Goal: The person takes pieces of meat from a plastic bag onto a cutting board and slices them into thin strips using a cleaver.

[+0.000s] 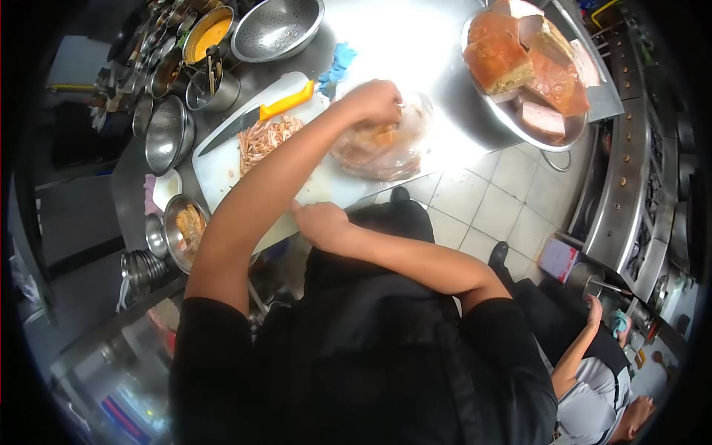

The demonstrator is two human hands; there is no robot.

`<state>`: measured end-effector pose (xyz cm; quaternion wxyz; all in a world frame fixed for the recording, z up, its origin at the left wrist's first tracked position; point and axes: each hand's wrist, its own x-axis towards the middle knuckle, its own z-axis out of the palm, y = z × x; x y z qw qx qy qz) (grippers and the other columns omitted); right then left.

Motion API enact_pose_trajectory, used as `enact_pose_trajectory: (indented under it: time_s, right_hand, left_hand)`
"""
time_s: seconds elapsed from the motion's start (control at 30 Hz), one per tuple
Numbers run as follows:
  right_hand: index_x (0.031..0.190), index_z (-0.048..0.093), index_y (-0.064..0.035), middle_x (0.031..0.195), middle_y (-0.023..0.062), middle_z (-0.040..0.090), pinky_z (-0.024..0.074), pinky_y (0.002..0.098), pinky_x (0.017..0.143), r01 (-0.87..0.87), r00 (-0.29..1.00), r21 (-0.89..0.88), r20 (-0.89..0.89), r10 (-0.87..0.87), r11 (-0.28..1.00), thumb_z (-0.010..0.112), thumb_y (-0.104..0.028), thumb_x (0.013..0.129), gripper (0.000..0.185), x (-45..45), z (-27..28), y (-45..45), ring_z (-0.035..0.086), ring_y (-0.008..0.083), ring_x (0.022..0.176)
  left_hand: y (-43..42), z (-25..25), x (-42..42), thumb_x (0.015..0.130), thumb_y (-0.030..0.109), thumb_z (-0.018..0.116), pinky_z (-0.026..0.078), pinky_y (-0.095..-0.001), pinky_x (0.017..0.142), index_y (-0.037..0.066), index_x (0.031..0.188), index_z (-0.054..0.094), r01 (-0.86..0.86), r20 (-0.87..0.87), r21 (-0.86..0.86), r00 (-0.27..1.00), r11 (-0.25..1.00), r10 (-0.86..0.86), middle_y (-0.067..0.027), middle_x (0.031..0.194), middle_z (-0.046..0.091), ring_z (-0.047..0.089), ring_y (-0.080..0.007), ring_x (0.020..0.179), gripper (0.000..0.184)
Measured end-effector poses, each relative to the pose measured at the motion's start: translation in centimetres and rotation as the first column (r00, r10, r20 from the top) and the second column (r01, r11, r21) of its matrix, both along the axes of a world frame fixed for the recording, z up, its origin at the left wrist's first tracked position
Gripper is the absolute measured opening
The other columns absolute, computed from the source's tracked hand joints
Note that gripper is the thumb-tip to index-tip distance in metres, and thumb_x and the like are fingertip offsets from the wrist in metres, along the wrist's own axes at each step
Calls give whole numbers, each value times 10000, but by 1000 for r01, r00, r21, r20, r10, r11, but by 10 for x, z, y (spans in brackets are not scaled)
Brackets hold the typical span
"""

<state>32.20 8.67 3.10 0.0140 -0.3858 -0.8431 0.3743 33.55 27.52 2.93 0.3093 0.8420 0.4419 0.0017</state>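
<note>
My left hand [377,102] is closed on the clear plastic bag [386,159], which holds pale orange pieces and lies over the cutting board's right part. My right hand [322,226] is closed low at the near edge of the white cutting board [215,174]; what it grips, if anything, is hidden. Shredded meat [267,141] is heaped on the board, partly behind my left forearm. Beyond that heap lies a knife with a yellow handle [285,101], its blade pointing left. A crumpled blue glove or cloth [340,65] lies beside the handle.
At the upper right, a large metal bowl [560,141] holds big chunks of skin-on meat [498,63]. Colanders [276,30], a pot of orange sauce [210,37] and a bowl of scraps [189,226] stand at the left. Another person [593,386] is at the lower right, near the stoves.
</note>
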Motion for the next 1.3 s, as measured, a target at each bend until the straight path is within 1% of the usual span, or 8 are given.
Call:
enact_pose_trajectory:
  time_s: [0.2,0.27,0.4,0.57,0.77,0.9,0.97,1.3]
  right_hand:
    - [1010,607,-10,852,160,686,552,379,646,-78,996,-102,-43,74,992,559,-85,809,220,10,-7,21,690,297,777]
    - [1026,594,-21,873,158,687,551,380,677,-119,992,-99,-51,114,988,550,-58,812,222,12,-9,22,690,295,806]
    - [989,626,-9,917,194,673,550,406,688,-149,989,-124,-41,145,981,596,-91,775,230,11,-5,29,679,318,840]
    - [1105,523,2,938,196,671,533,433,724,-177,984,-60,3,177,982,484,-61,842,274,15,-9,38,670,336,869]
    - [1111,512,-12,882,257,642,482,497,757,-85,996,-119,30,89,989,610,-154,831,329,22,-11,43,621,413,875]
    - [1116,504,-17,819,276,625,465,513,730,-45,998,-43,-48,43,998,595,-154,850,312,19,-25,35,597,451,827]
    - [1103,483,2,796,284,609,442,514,709,-22,1000,-47,-16,21,999,595,-137,851,309,12,-21,26,576,469,817]
    - [1099,420,-1,638,280,568,402,547,542,47,962,171,259,-91,984,559,-89,877,276,-23,25,-44,554,495,642]
  left_hand:
    - [0,-33,20,711,193,649,482,-395,708,22,800,638,-129,241,-116,958,985,154,-213,821,639,629,-341,804,192]
    - [-6,-24,20,632,29,655,462,-324,679,12,794,617,-173,267,-196,938,965,222,-137,739,635,591,-231,702,167]
    - [-15,30,8,667,-1,653,464,-301,667,24,854,633,-292,97,-176,945,940,311,-108,750,636,590,-177,700,190]
    - [-37,64,-80,773,-60,602,474,-233,670,38,1124,571,-307,628,-524,492,795,603,-38,777,636,601,-94,755,366]
    - [-126,81,-203,793,-61,590,511,-272,834,-6,1224,497,-372,741,-544,209,752,639,-108,1121,598,598,-143,954,444]
    - [-182,0,-285,709,-165,562,460,-309,930,12,954,634,-518,781,-257,386,816,491,-60,1105,589,570,-195,1047,311]
    - [-209,-26,-298,652,-201,550,444,-322,908,48,869,669,-602,657,114,643,791,395,-56,1059,580,555,-226,1026,351]
    - [-296,-53,-324,747,-123,556,455,-345,802,44,1023,621,-822,532,42,499,567,684,-108,1132,498,575,-276,949,329]
